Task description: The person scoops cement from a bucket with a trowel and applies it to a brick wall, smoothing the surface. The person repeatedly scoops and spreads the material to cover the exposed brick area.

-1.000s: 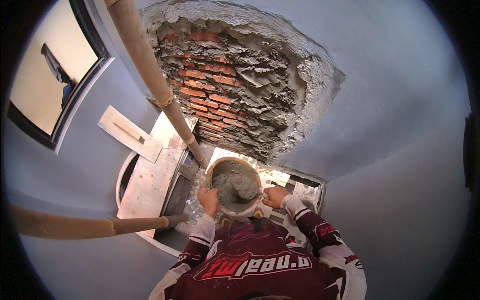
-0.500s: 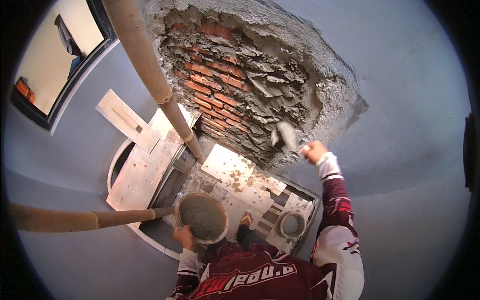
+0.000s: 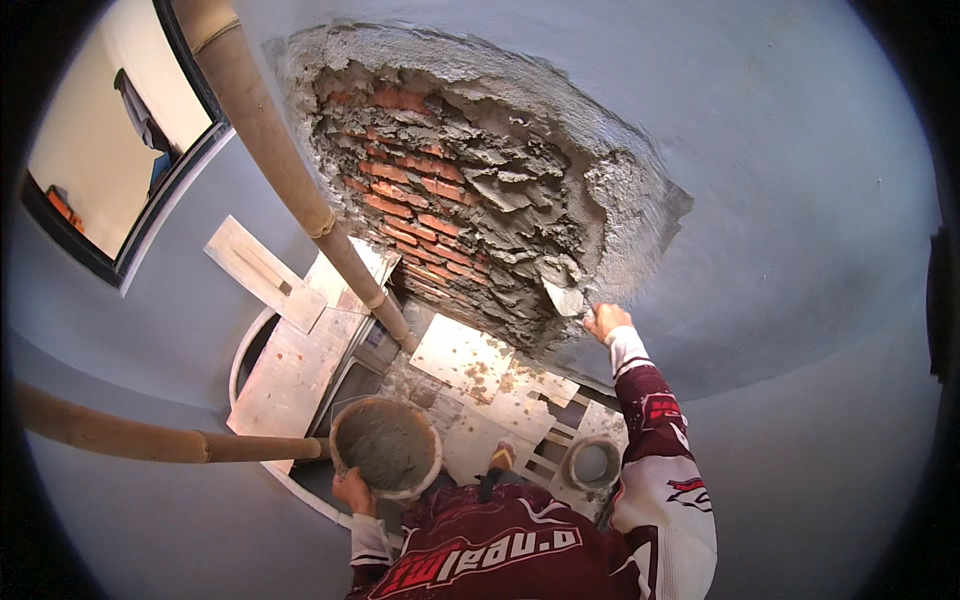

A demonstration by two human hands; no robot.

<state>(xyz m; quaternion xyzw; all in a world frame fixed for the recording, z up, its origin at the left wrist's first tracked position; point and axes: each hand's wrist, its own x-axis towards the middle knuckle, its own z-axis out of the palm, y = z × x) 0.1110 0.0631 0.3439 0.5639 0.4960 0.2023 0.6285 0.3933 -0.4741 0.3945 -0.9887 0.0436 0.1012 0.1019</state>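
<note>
With my right hand [image 3: 607,320] I grip a trowel [image 3: 566,298], its pale blade at the lower right of the rough wall patch. Wet grey mortar [image 3: 530,195] lies in ragged ridges over the right part of the patch. Rows of orange bricks [image 3: 410,195] show bare on its left. At lower left, my left hand [image 3: 354,491] is closed on the rim of a round bucket [image 3: 433,470] holding grey mortar [image 3: 385,443]. The trowel's handle is mostly hidden in my fingers.
A bamboo pole [image 3: 275,150] slants past the patch; another pole [image 3: 130,424] runs in from the left toward the bucket. Mortar-spattered boards [image 3: 465,355] lie below. A smaller bucket [image 3: 594,464] stands at right. A wooden float [image 3: 265,272] rests on a plank [image 3: 285,375] near the window [image 3: 120,130].
The trowel, blurred before, now shows sharply against the wall, slightly lower. My right hand has shifted down and left. The bucket has moved left with my left hand as the view shifted.
</note>
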